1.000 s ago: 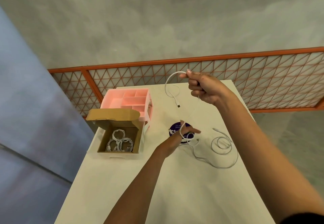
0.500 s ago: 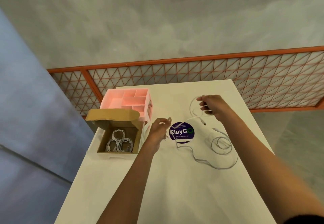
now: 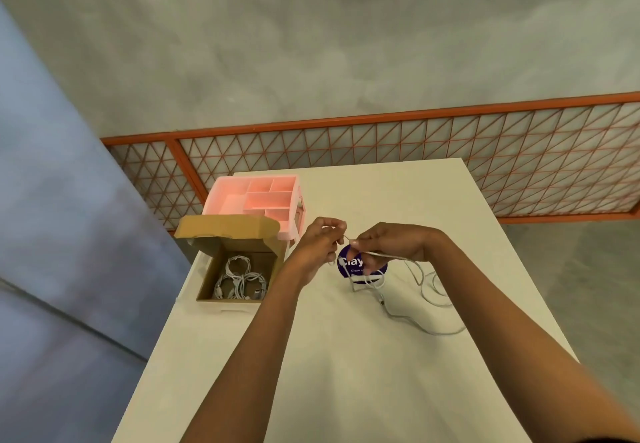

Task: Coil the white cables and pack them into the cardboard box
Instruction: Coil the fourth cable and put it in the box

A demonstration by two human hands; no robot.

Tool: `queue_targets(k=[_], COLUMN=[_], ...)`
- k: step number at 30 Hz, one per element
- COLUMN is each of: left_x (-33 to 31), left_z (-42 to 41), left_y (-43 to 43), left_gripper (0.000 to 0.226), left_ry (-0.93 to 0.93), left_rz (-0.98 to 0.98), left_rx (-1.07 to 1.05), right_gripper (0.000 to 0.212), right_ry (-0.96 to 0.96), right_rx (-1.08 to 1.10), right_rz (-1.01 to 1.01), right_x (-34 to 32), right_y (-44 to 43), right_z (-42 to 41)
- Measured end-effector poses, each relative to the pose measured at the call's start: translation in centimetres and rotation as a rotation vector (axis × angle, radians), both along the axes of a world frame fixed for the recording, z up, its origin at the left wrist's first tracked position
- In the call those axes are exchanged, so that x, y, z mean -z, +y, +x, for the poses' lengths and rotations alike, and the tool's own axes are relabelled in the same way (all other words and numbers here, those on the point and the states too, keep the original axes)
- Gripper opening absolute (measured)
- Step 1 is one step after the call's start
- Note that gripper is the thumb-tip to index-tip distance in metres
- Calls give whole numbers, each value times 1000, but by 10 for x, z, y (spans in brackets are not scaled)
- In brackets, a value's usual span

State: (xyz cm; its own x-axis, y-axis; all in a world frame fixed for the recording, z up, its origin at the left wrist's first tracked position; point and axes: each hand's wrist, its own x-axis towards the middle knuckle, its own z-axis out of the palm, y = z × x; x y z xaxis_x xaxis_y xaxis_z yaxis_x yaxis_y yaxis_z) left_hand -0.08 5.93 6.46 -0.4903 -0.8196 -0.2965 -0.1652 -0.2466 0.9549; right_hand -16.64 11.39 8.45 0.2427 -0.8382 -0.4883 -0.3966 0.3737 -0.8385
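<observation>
White thin charging cable [image 3: 381, 254] pinched between left hand [image 3: 320, 245] and right hand [image 3: 391, 243] above the pale worktop [image 3: 346, 356].
Both hands have their fingers curled, fingertips nearly meeting on a short stretch of the cable; its slack drops toward four o'clock and lies in loose loops on the worktop. A round purple label [image 3: 346, 264] shows just under the hands. At nine o'clock of the hands sits the open brown cardboard box [image 3: 207, 283] with coiled white cables [image 3: 239, 278] inside, and a pink plastic compartment organiser [image 3: 256, 196] stands at its twelve o'clock.
</observation>
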Motion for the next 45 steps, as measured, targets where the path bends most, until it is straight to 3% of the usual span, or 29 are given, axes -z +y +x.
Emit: queue_targets(k=[3, 9, 14, 19, 26, 31, 37, 40, 43, 45], left_x=[1, 3, 7, 0, -14, 4, 15, 17, 14, 11], left_z=[7, 19, 33, 33, 26, 26, 24, 26, 28, 28], left_y=[-1, 4, 2, 3, 5, 0, -4, -5, -4, -3], left_gripper=[24, 34, 33, 27, 43, 58, 90, 77, 43, 39], left_ry=[70, 226, 431, 632, 669, 645, 570, 494, 401, 287], left_rz=[33, 240, 371, 436, 308, 141, 22, -20, -24, -49], left_rx=[10, 171, 296, 294, 121, -75, -105, -61, -24, 22], right_gripper=[25, 25, 25, 26, 28, 26, 32, 34, 36, 36], right_ry=[-69, -113, -95, 27, 312, 339, 420, 478, 541, 519], right_rx=[61, 351, 605, 664, 289, -5, -170, -224, -210, -153], right_rz=[-31, -187, -280, -308, -341, -266, -249, -286, -375, -432], right_x=[-1, -11, -10, -1, 16, 7, -20, -34, -46, -52], right_y=[-3, -8, -12, -14, -5, 5, 5, 4, 2, 1], right_z=[-1, 2, 3, 8, 30, 35, 34, 32, 32, 30])
